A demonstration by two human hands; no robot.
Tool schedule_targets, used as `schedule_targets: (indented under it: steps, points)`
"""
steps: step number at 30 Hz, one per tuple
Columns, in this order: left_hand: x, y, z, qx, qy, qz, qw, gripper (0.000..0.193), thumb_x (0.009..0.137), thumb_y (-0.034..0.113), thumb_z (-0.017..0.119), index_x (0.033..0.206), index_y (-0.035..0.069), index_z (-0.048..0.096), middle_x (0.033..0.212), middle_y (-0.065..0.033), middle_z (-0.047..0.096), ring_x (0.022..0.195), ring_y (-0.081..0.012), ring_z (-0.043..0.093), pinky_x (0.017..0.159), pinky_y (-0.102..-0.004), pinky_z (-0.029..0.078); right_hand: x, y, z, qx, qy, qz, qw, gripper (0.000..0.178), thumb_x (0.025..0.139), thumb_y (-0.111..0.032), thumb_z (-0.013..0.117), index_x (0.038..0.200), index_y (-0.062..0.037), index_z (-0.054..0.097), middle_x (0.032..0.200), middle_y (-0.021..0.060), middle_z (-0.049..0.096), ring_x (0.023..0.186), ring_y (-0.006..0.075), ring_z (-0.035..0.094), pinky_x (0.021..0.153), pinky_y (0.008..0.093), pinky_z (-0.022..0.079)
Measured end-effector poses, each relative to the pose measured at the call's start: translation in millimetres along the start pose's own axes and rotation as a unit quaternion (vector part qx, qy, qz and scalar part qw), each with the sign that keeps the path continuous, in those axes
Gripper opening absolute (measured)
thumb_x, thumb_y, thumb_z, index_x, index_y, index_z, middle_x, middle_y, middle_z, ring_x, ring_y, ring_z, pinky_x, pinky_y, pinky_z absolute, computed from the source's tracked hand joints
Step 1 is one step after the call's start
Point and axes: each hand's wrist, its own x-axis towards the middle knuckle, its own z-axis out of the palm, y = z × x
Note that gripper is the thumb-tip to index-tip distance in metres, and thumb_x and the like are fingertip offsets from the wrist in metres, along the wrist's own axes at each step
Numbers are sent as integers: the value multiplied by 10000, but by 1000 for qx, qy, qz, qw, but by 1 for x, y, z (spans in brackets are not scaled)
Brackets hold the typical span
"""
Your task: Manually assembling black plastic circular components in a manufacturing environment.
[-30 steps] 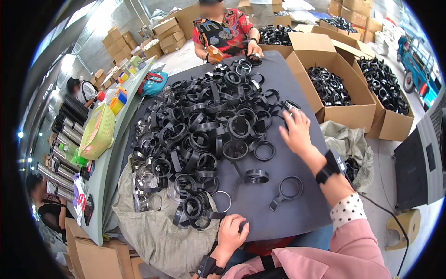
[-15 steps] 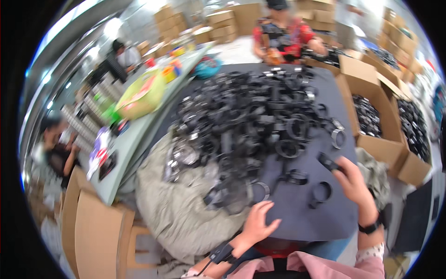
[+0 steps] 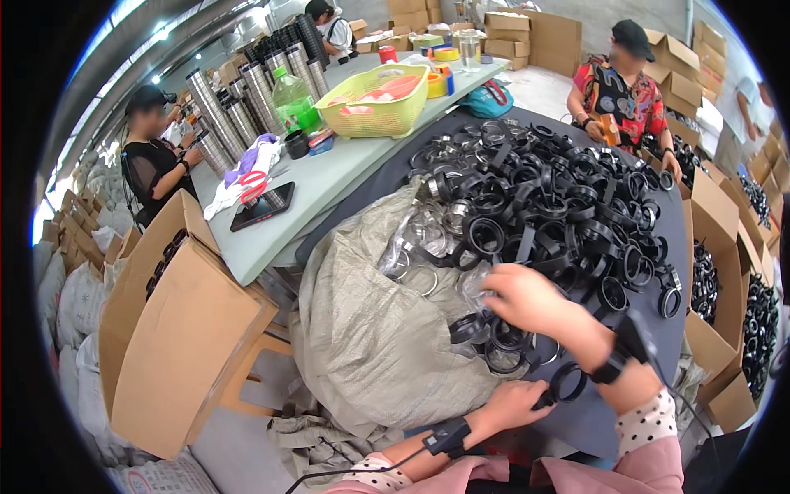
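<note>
My left hand [image 3: 512, 404], low over the near part of the table, has its fingers closed on the short handle of a black ring [image 3: 568, 382]. My right hand [image 3: 535, 303] reaches across to the near left side of a large heap of black rings [image 3: 568, 185]. Its fingers point down and are blurred, beside clear plastic and a small group of black rings [image 3: 504, 339] on the grey-green woven sack [image 3: 362, 321]. Whether those fingers hold anything is hidden. Clear, shiny rings [image 3: 436, 221] lie at the heap's left edge.
A pale green table [image 3: 280, 198] on the left bears a yellow-green basket [image 3: 374, 107], a green bottle [image 3: 295, 100], scissors and a phone [image 3: 263, 206]. Cardboard boxes of black rings [image 3: 714, 272] stand right; another box [image 3: 185, 346] stands left. Several people work beyond.
The view has swung left. My right hand has moved from the table's right side to the heap, without the black piece it held. My left hand, open before, now grips a black ring.
</note>
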Motion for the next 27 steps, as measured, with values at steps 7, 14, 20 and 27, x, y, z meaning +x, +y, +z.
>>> schedule_targets:
  steps: [7,14,20,27]
  points:
    - [-4,-6,9,-64,11,34,997,490,828,388,701,1145,45,554,792,-124,655,727,-324,654,655,-405,521,70,22,115,-207,-116,-19,971,151,786,-98,591,913,-58,661,1026,109,577,993,314,590,817,433,519]
    - [2,0,-1,-27,-17,37,999,389,811,394,723,943,43,621,733,-122,647,687,-303,658,620,-402,519,-5,2,22,-112,-38,-23,993,293,808,-299,711,819,-18,627,1059,165,563,967,330,586,809,409,523]
    - [8,2,-4,24,38,54,998,370,780,402,763,843,71,610,656,-84,633,576,-259,645,511,-363,502,-193,-35,-73,-131,72,68,986,453,697,-380,817,661,-24,539,990,162,603,841,323,617,713,390,530]
    - [18,-2,8,-52,-26,12,998,491,741,441,787,977,36,644,823,-129,676,696,-303,661,607,-367,509,-388,-69,-48,-181,115,289,933,322,593,-210,778,693,-12,546,1039,198,573,987,393,602,804,441,524]
